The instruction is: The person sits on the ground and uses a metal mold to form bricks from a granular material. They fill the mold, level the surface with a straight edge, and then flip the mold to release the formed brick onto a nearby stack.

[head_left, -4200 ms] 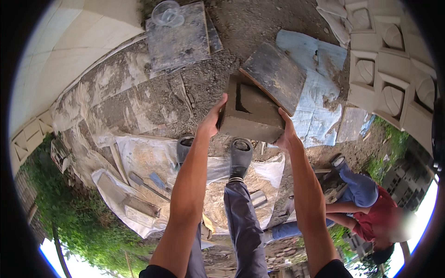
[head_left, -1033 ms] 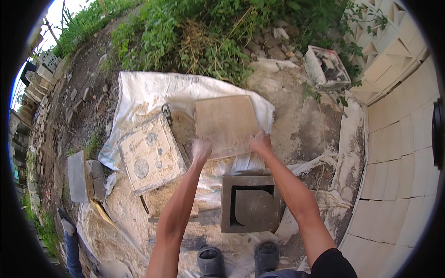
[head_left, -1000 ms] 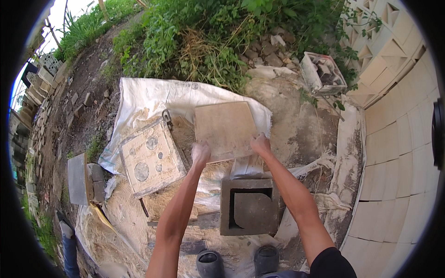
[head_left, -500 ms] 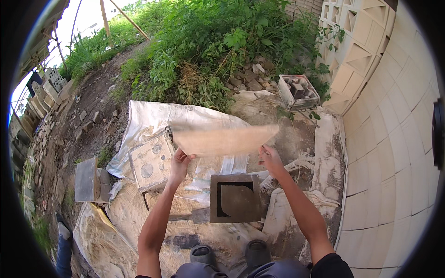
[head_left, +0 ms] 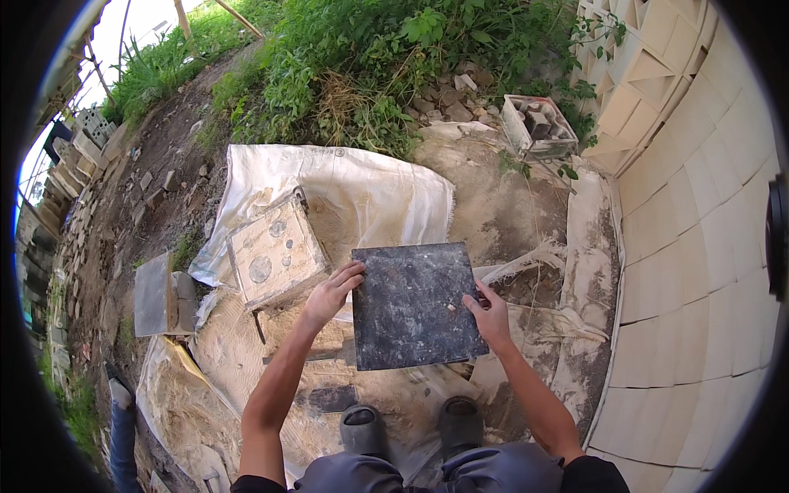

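Note:
A dark, square board (head_left: pixel 417 306) with a scuffed, dusty top lies roughly level in front of me. My left hand (head_left: pixel 335 292) grips its left edge near the far corner, fingertips on top. On the opposite edge, my right hand (head_left: pixel 488 315) holds it with the thumb over the top; the fingers underneath are partly hidden. Whatever is below the board is covered, so I cannot tell if the board rests on it. Left of my left hand is a square, sand-coated mold (head_left: pixel 277 254) with round marks on its face and a metal handle at one corner.
White sacking (head_left: pixel 394 191) and sand cover the ground. My sandals (head_left: pixel 362 429) are close below. A grey slab (head_left: pixel 153 297) leans at left, near a person's leg (head_left: pixel 122 427). Stacked pale blocks (head_left: pixel 674 304) wall the right; a box mold (head_left: pixel 538 126) sits by the plants (head_left: pixel 329 90).
The board was tilted up, showing a pale face, beyond a grey square block with a cut-out corner pattern. Now it has come nearer and down, dark face up, hiding that block.

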Available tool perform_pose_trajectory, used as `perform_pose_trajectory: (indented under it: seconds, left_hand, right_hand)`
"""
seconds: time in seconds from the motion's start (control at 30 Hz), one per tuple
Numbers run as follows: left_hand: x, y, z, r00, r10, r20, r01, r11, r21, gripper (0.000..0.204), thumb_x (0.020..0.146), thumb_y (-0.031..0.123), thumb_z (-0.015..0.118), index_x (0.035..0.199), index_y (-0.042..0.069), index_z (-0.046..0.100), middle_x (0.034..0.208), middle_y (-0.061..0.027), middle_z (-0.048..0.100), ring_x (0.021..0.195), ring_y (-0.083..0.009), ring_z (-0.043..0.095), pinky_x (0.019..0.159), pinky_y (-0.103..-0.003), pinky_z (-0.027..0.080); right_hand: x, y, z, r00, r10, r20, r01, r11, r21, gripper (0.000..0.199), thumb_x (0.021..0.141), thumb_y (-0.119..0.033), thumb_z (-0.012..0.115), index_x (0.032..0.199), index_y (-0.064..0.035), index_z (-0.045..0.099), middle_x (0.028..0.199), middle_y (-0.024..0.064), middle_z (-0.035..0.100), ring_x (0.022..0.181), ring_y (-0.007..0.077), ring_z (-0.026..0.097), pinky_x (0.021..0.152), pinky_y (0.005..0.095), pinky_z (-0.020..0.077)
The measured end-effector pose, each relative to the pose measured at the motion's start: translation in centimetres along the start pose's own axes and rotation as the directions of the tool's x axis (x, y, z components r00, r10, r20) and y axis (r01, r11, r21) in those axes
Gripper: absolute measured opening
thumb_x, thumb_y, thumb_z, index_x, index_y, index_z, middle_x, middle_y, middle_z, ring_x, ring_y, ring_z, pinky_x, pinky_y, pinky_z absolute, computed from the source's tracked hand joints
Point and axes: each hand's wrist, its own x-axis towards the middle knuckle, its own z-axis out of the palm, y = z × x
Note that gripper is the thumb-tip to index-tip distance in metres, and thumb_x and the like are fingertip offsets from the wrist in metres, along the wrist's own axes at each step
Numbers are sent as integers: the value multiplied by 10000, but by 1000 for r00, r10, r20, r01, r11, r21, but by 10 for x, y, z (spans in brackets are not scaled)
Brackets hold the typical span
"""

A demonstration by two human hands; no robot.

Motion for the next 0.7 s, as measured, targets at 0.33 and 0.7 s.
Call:
perform_pose_trajectory:
  seconds: [0.33, 0.7]
  left_hand:
    - [-23, 65, 68, 498, -864, 81, 791, 413, -452, 696, 926, 497, 467, 1339, -51, 354, 1285, -314, 460, 1228, -427, 430, 1034, -427, 321]
    - [-27, 65, 60, 547, -834, 80, 765, 459, -451, 697, 910, 537, 474, 1275, -53, 402, 1154, -311, 553, 1112, -454, 515, 946, -452, 392]
  right_hand:
    - [-19, 46, 27, 999, 37, -35, -47, 926, -374, 625, 943, -359, 481, 1372, 59, 305, 1340, 266, 434, 1254, 405, 405, 1049, 419, 307]
    - [-37, 36, 26, 998, 55, -25, -61, 925, -374, 579, 972, -326, 421, 1375, 67, 286, 1246, 306, 499, 1185, 421, 474, 983, 420, 372]
